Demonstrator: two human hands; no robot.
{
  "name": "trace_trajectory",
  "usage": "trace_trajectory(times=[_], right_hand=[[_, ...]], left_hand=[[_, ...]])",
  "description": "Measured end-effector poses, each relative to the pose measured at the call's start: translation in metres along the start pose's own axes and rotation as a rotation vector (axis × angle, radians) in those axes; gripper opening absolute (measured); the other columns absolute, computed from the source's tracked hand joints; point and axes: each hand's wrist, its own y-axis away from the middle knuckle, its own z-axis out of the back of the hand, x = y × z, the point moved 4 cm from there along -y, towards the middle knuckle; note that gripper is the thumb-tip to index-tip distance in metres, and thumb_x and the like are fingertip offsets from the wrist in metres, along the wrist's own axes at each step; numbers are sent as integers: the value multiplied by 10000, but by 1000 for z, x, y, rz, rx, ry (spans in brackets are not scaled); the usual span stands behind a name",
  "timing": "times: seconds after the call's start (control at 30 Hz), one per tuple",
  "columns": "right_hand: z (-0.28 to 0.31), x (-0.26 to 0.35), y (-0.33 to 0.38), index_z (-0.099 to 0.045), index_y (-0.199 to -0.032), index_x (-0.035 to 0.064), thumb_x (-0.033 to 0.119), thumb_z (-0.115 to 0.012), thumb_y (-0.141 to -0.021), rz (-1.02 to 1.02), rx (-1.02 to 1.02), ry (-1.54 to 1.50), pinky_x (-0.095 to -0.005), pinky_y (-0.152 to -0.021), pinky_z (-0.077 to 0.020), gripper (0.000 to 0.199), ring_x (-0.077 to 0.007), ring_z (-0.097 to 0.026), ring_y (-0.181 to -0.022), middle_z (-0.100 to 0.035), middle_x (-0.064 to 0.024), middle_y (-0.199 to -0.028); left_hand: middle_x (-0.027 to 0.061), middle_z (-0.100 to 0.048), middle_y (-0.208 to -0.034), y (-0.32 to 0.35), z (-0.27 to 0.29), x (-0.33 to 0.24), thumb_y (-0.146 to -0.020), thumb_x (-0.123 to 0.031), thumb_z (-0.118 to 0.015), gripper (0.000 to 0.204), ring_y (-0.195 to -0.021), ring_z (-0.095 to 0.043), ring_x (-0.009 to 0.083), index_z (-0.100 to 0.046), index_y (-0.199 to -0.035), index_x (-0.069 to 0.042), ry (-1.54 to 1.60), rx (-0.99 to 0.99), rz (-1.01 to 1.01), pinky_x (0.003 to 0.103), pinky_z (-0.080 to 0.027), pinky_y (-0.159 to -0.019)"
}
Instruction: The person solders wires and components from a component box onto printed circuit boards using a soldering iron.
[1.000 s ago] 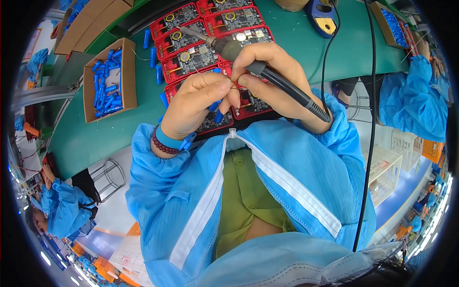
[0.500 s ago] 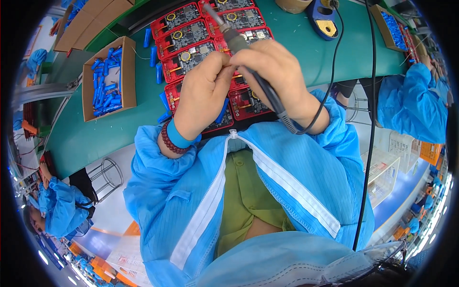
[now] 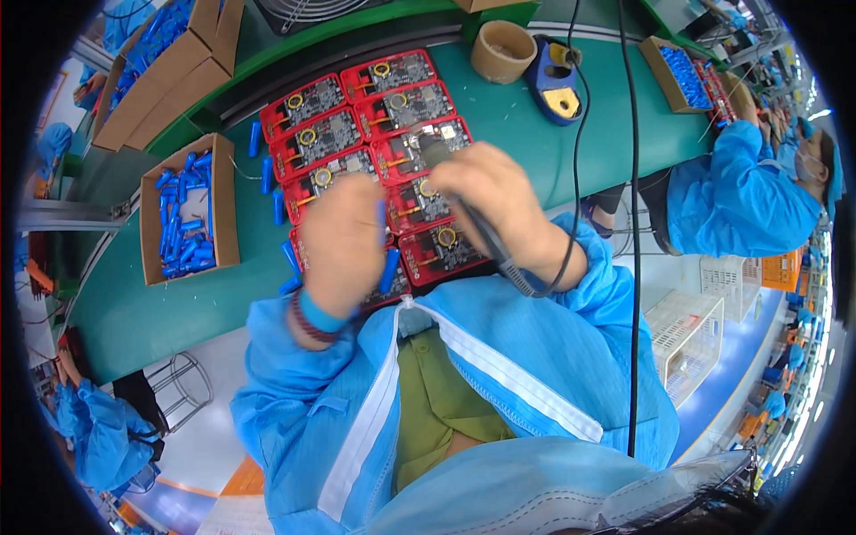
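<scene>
Left hand (image 3: 343, 245): blurred; I cannot tell whether my fingers grip the blue cylinder (image 3: 381, 218) beside them.
Right hand (image 3: 499, 196): my fingers wrap the soldering iron (image 3: 489, 235), its tip smeared.
Circuit boards (image 3: 403, 107): red-cased, in rows beneath my hands, some partly hidden.
Far carton (image 3: 169, 105): cut off above.

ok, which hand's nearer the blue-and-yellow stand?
Right. The right hand, holding the soldering iron, is below and slightly left of the blue-and-yellow stand in view; the left hand is farther off, lower left, over the circuit boards.
</scene>
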Motion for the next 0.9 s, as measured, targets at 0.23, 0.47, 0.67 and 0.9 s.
trace_trajectory(times=[0.23,0.47,0.67,0.9], right_hand=[[75,-59,-47,-560,-964,55,-16,-613,-826,12,-481,193,-221,-663,-434,164,-88,-508,-781,-565,-22,-923],[152,-164,-124,-522,-1095,46,87,-569,-882,-70,-481,271,-237,-674,-433,221,-115,-532,-762,-561,-64,-839],[130,-105,-96,-555,-1043,20,118,-529,-911,-59,-500,181,-230,-680,-430,166,-96,-524,-755,-547,-34,-811],[50,-60,-7,-617,-876,-16,140,-550,-887,-340,-89,-333,-229,-588,-404,170,-95,-529,-650,-595,-52,-750]], left_hand=[[12,-466,-707,-8,29,44,-945,-99,-464,92,-624,-442,72,-502,-894,-32,263,-57,393,224,-384,-568],[-6,-439,-684,-7,8,49,-963,-110,-430,90,-581,-409,45,-469,-909,-49,289,11,398,193,-346,-517],[59,-446,-664,-2,10,65,-919,-71,-477,92,-577,-453,120,-480,-839,-26,248,56,578,268,-387,-528],[175,-556,-735,-27,-30,65,-824,-87,-555,92,-720,-525,373,-504,-793,-17,-22,241,207,455,-420,-655]])
